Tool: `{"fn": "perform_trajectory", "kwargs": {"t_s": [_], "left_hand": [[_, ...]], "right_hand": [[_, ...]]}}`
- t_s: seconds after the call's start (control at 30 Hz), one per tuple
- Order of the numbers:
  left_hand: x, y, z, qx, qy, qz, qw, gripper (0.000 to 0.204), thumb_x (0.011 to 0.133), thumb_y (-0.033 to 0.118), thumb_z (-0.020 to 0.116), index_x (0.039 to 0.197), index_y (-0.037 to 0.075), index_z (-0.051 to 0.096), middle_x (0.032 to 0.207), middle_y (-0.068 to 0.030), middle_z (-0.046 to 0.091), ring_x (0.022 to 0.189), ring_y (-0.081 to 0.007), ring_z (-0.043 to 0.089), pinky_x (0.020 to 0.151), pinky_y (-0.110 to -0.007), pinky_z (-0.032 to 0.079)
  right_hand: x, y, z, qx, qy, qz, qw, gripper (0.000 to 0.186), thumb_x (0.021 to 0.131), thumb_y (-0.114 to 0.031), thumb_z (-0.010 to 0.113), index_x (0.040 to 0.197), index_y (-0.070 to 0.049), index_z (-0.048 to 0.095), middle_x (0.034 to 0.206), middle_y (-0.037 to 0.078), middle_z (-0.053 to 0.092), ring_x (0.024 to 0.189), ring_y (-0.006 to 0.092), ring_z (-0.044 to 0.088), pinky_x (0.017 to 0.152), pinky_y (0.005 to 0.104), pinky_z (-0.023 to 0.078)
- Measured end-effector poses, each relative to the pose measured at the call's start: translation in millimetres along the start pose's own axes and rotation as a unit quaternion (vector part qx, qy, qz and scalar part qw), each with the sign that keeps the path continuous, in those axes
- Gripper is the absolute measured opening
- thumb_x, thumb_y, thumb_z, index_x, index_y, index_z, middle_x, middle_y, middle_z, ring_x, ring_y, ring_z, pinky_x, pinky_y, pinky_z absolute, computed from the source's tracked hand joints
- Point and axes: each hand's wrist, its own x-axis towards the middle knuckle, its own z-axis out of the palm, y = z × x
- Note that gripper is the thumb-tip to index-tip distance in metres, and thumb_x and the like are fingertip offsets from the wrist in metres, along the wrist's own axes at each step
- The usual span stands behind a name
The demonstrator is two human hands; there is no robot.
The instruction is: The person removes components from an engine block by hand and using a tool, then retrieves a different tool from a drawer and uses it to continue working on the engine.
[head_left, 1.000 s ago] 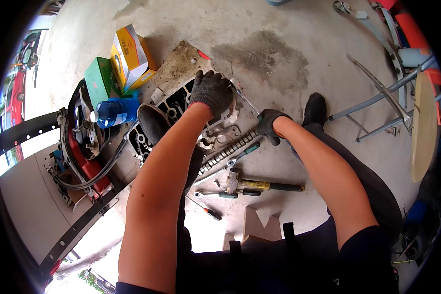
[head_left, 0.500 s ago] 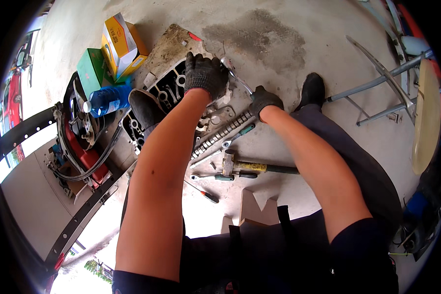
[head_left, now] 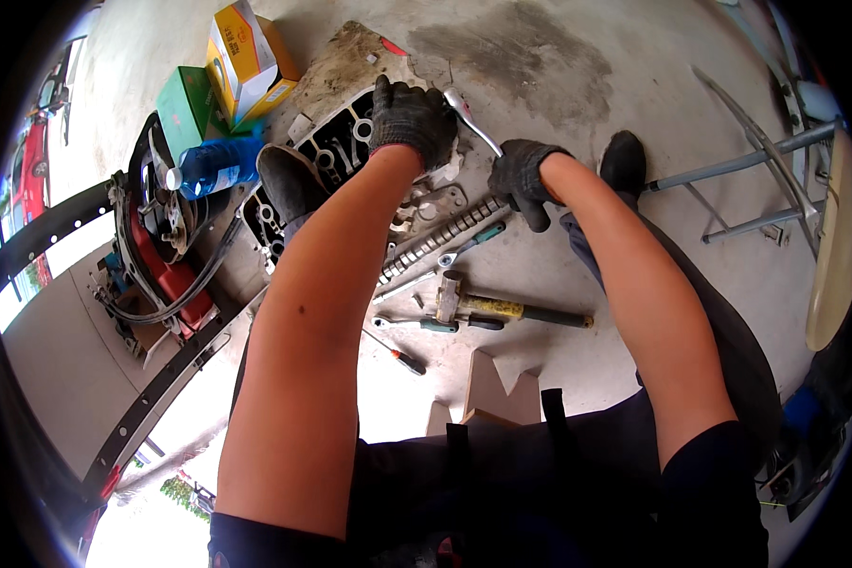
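Note:
My left hand [head_left: 412,118], in a dark knit glove, is on the black-and-silver engine part [head_left: 327,161]. Its fingers bend over, and the fingertips and whatever they grip are hidden. Right beside it is the round head of a chrome ratchet wrench [head_left: 473,120]. The wrench's handle slants down to the right into my gloved right hand [head_left: 530,175], which is closed on its end, one digit pointing down. Below the hands, a ribbed metal shaft [head_left: 440,239] lies slantwise on the floor.
Nearer me lie green-handled ratchets [head_left: 473,243], a sledgehammer [head_left: 521,310] and a screwdriver [head_left: 405,361]. At left stand a blue bottle [head_left: 220,168], a green box [head_left: 189,114] and a yellow box [head_left: 246,57]. My shoes [head_left: 289,180] flank the work. A metal frame [head_left: 743,161] stands at right.
The whole view has shifted slightly. My right hand has turned, with one digit now hanging down from the handle. My left hand stays on the engine part, its fingers more bent.

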Motion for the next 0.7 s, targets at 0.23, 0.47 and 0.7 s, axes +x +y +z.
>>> {"fn": "perform_trajectory", "kwargs": {"t_s": [0.23, 0.47, 0.7], "left_hand": [[-3.6, -0.9, 7.8, -0.003, 0.045, 0.006, 0.999, 0.039, 0.092, 0.043, 0.052, 0.112, 0.011, 0.065, 0.111, -0.0164, 0.066, 0.120, -0.0346, 0.055, 0.117, -0.055, 0.020], [-4.3, -1.2, 3.5, 0.021, 0.023, 0.017, 0.999, 0.040, 0.093, 0.035, 0.049, 0.121, 0.012, 0.065, 0.121, -0.0128, 0.065, 0.126, -0.0327, 0.051, 0.119, -0.055, 0.014], [-3.1, -1.4, 10.8, -0.004, 0.085, -0.007, 0.996, 0.038, 0.086, 0.037, 0.057, 0.112, 0.014, 0.069, 0.110, -0.0135, 0.070, 0.118, -0.0307, 0.058, 0.115, -0.054, 0.023]], "right_hand": [[30.2, -0.5, 26.8, 0.299, 0.079, 0.211, 0.927, 0.021, 0.074, -0.022, 0.075, 0.090, -0.010, 0.070, 0.093, 0.011, 0.072, 0.089, 0.0278, 0.069, 0.082, 0.0369, 0.054], [-28.0, -3.3, -35.2, 0.719, 0.169, 0.110, 0.665, 0.030, 0.090, -0.029, 0.068, 0.100, -0.001, 0.066, 0.083, 0.011, 0.068, 0.068, 0.0214, 0.065, 0.057, 0.0386, 0.056], [53.5, -28.9, 69.6, 0.312, 0.379, 0.420, 0.763, 0.033, 0.089, -0.026, 0.059, 0.118, -0.011, 0.059, 0.111, 0.024, 0.067, 0.104, 0.0415, 0.065, 0.083, 0.0485, 0.054]]}}
